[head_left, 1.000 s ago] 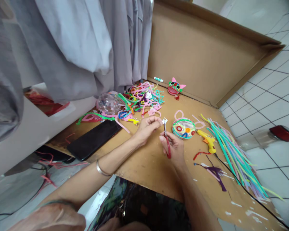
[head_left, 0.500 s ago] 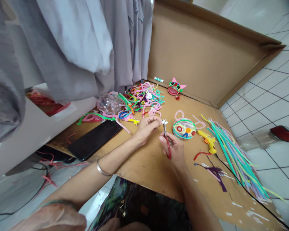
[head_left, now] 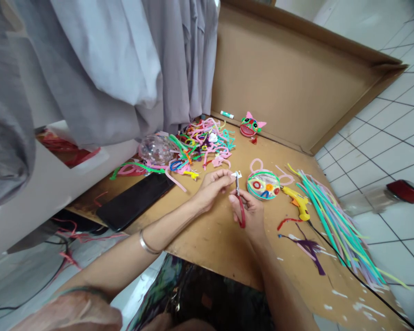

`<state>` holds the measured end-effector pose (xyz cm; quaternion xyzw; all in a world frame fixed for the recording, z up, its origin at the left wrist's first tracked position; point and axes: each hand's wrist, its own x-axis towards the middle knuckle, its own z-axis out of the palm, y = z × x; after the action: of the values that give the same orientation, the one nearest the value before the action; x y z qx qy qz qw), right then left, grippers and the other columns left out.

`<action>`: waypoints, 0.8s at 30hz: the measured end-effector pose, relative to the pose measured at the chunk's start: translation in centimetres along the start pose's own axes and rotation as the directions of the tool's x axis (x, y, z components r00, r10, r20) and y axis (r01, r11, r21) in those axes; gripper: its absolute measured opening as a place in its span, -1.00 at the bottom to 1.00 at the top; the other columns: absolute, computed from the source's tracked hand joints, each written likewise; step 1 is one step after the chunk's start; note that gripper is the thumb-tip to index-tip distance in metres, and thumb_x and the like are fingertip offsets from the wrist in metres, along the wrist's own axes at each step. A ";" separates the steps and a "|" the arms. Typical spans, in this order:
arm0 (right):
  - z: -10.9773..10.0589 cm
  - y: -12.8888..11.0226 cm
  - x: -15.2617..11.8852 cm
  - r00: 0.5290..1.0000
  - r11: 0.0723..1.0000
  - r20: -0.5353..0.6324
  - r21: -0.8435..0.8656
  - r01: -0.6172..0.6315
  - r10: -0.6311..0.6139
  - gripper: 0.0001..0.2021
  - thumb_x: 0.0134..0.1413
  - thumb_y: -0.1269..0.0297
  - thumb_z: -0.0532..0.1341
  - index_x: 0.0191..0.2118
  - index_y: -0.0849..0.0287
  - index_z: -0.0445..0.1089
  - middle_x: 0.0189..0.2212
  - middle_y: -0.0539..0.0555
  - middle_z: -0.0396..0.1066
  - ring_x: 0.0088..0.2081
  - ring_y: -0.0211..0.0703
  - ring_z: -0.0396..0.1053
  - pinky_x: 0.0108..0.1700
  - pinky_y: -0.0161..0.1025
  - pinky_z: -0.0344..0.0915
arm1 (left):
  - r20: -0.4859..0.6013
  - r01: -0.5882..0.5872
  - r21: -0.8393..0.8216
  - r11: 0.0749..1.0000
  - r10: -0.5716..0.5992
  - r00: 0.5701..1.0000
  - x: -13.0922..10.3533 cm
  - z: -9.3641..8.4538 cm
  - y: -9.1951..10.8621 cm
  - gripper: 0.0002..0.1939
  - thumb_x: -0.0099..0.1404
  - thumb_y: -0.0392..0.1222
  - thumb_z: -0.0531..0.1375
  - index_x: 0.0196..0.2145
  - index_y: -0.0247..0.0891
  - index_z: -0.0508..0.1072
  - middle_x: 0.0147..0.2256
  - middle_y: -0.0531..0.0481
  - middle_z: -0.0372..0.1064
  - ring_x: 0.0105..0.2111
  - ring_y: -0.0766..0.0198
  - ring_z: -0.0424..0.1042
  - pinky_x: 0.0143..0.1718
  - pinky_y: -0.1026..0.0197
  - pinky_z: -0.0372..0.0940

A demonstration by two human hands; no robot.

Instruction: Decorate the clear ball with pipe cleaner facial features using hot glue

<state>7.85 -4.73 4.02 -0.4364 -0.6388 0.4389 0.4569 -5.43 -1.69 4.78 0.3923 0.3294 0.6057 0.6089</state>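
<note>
My left hand [head_left: 214, 186] pinches a small white piece of paper [head_left: 238, 174] between thumb and fingertips. In my right hand [head_left: 250, 211] is a pair of scissors [head_left: 240, 209] with red handles, its blades pointing up at the paper. The blades lie against the paper; whether they are fully closed is too small to tell. Just beyond my right hand rests a round face craft [head_left: 263, 185] edged in green, with ringed eyes, an orange nose and pink pipe-cleaner loops.
A yellow glue gun [head_left: 299, 202] with a black cord lies beside a bundle of pipe cleaners [head_left: 338, 225]. A black phone [head_left: 136, 200], a clear balloon-like ball [head_left: 157, 148] and a tangled pipe-cleaner pile [head_left: 207, 138] are left. A pink-eared craft [head_left: 250, 126] and glue stick [head_left: 227, 114] stand behind.
My left hand has shifted slightly, and the white paper now sits at a different angle against the scissor blades. My right hand stays nearly in place.
</note>
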 end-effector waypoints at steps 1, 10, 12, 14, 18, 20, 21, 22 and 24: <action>0.0 0.0 0.0 1.000 1.000 -0.003 -0.003 0.002 -0.002 -0.69 0.00 0.01 0.30 -0.36 0.18 0.36 -0.68 -0.17 0.15 -0.69 -0.44 0.06 -0.62 -0.42 0.01 | 0.001 -0.003 0.003 1.000 0.003 1.000 0.0 0.0 -0.1 -0.74 0.00 -0.06 0.31 -0.48 -0.30 0.40 -0.61 0.15 0.16 -0.58 0.46 0.09 -0.53 0.34 -0.02; 0.0 -0.2 -0.1 1.000 1.000 0.009 -0.021 -0.013 0.013 -0.67 0.01 -0.03 0.29 -0.35 0.16 0.36 -0.72 -0.18 0.12 -0.70 -0.42 0.05 -0.63 -0.41 0.02 | -0.011 -0.022 0.006 1.000 0.022 1.000 0.1 -0.1 -0.1 -0.75 -0.01 -0.07 0.31 -0.48 -0.30 0.40 -0.61 0.16 0.16 -0.58 0.47 0.08 -0.53 0.33 -0.02; 0.0 -0.2 -0.1 1.000 1.000 0.014 -0.019 -0.020 0.020 -0.66 0.00 -0.04 0.29 -0.36 0.16 0.35 -0.72 -0.18 0.12 -0.70 -0.42 0.05 -0.63 -0.41 0.02 | -0.011 -0.032 0.006 0.999 0.032 0.999 0.1 -0.1 -0.1 -0.77 0.00 -0.09 0.30 -0.50 -0.30 0.39 -0.61 0.16 0.15 -0.59 0.47 0.07 -0.54 0.33 -0.03; 0.0 -0.2 -0.2 1.000 0.999 0.014 -0.022 -0.028 0.028 -0.66 -0.01 -0.05 0.29 -0.37 0.16 0.35 -0.71 -0.18 0.12 -0.70 -0.42 0.05 -0.63 -0.41 0.02 | -0.012 -0.041 0.010 0.999 0.041 0.999 0.1 -0.1 0.0 -0.78 0.00 -0.10 0.29 -0.52 -0.30 0.39 -0.62 0.16 0.14 -0.59 0.47 0.06 -0.54 0.33 -0.03; 0.1 -0.2 -0.2 1.000 0.999 0.013 -0.032 -0.020 0.021 -0.67 0.01 -0.04 0.28 -0.36 0.15 0.35 -0.71 -0.18 0.12 -0.70 -0.42 0.05 -0.62 -0.41 0.03 | -0.013 -0.050 0.021 0.999 0.050 0.999 0.1 -0.1 0.1 -0.81 0.00 -0.13 0.27 -0.52 -0.30 0.39 -0.62 0.16 0.14 -0.60 0.48 0.05 -0.54 0.32 -0.04; 0.1 -0.2 -0.2 1.000 0.999 0.021 -0.030 -0.018 0.018 -0.69 0.02 -0.02 0.28 -0.36 0.15 0.35 -0.72 -0.18 0.12 -0.70 -0.42 0.04 -0.63 -0.41 0.03 | -0.012 -0.051 0.025 0.998 0.052 0.999 0.1 -0.1 0.1 -0.81 0.00 -0.13 0.27 -0.52 -0.30 0.39 -0.63 0.16 0.14 -0.60 0.47 0.05 -0.54 0.32 -0.05; 0.1 -0.2 -0.2 0.999 0.999 0.026 -0.030 -0.019 0.020 -0.69 0.03 -0.01 0.28 -0.36 0.15 0.34 -0.72 -0.18 0.12 -0.70 -0.42 0.04 -0.63 -0.41 0.02 | -0.011 -0.051 0.026 0.998 0.052 0.999 0.1 -0.1 0.1 -0.81 0.00 -0.12 0.27 -0.52 -0.30 0.39 -0.63 0.16 0.14 -0.60 0.47 0.05 -0.54 0.32 -0.04; 0.1 -0.2 -0.2 0.999 0.999 0.028 -0.031 -0.020 0.021 -0.70 0.03 -0.01 0.28 -0.36 0.15 0.34 -0.72 -0.19 0.12 -0.70 -0.42 0.04 -0.63 -0.41 0.02 | -0.010 -0.051 0.027 0.998 0.051 0.999 0.1 -0.1 0.1 -0.80 0.00 -0.12 0.27 -0.52 -0.30 0.39 -0.63 0.16 0.14 -0.59 0.47 0.05 -0.54 0.32 -0.04; 0.1 -0.2 -0.2 0.999 0.999 0.029 -0.035 -0.017 0.018 -0.70 0.04 -0.01 0.27 -0.38 0.15 0.33 -0.72 -0.18 0.11 -0.70 -0.43 0.04 -0.62 -0.41 0.02 | -0.013 -0.051 0.024 0.998 0.051 0.999 0.1 -0.1 0.2 -0.80 -0.01 -0.12 0.27 -0.52 -0.30 0.39 -0.62 0.16 0.14 -0.59 0.47 0.05 -0.53 0.32 -0.04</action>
<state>7.78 -4.98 4.16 -0.4434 -0.6490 0.4382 0.4361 -5.58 -1.64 4.89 0.4038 0.3306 0.6195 0.5864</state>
